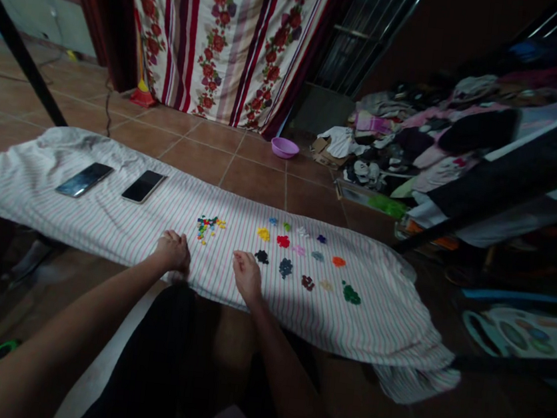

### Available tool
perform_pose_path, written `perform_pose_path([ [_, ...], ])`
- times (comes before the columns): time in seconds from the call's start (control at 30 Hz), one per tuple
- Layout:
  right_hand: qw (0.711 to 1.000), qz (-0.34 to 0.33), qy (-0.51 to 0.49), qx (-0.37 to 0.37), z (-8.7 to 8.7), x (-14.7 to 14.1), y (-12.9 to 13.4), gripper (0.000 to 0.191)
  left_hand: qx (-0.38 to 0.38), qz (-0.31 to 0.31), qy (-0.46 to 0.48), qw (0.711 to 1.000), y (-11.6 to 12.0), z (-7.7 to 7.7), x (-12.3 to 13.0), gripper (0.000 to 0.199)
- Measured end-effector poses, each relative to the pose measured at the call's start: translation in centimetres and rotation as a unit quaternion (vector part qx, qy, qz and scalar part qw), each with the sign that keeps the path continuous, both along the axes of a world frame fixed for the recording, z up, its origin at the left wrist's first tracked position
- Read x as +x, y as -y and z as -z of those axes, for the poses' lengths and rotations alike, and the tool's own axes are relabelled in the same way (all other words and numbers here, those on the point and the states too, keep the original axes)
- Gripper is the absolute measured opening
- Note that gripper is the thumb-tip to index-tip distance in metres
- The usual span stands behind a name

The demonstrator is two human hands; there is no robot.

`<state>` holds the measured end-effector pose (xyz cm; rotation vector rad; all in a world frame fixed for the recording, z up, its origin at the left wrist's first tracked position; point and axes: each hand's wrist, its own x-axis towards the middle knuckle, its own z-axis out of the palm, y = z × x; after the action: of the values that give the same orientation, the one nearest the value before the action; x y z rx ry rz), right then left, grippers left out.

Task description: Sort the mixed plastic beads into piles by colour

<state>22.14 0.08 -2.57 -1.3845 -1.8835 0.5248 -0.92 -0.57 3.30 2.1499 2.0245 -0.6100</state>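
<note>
My left hand (173, 251) rests at the near edge of the striped cloth (177, 211), fingers curled in and nothing showing in them. Just beyond it lies a mixed heap of tiny coloured pieces (207, 225). My right hand (247, 276) is over the cloth, thumb and fingers drawn together; whatever they may hold is too small or hidden. Closest to it is a black pile (261, 257). Around that sit several single-colour piles, among them a yellow pile (263, 234), a red pile (283, 241), a dark grey pile (286, 267) and a green pile (350, 294).
Two phones, a left one (84, 179) and a right one (143, 186), lie on the cloth's left part. Beyond are a tiled floor, a purple basin (284, 147) and a flowered curtain (217, 41). Heaped clothes (418, 131) and a dark bar (458, 223) stand at right.
</note>
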Motion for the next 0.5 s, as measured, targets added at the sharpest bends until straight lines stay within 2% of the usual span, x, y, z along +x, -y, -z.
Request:
perform_pose_path([
  [0.23, 0.998, -0.013, 0.054, -0.04, -1.0, -5.1, -3.9, 0.022, 0.004, -0.013, 0.014, 1.0, 0.1, 0.3, -0.2, 0.11],
  [0.5, 0.983, 0.039, 0.145, -0.105, -2.0, -8.2, -5.7, 0.021, 0.005, -0.002, 0.046, 0.999, -0.3, 1.3, -0.3, 0.107],
])
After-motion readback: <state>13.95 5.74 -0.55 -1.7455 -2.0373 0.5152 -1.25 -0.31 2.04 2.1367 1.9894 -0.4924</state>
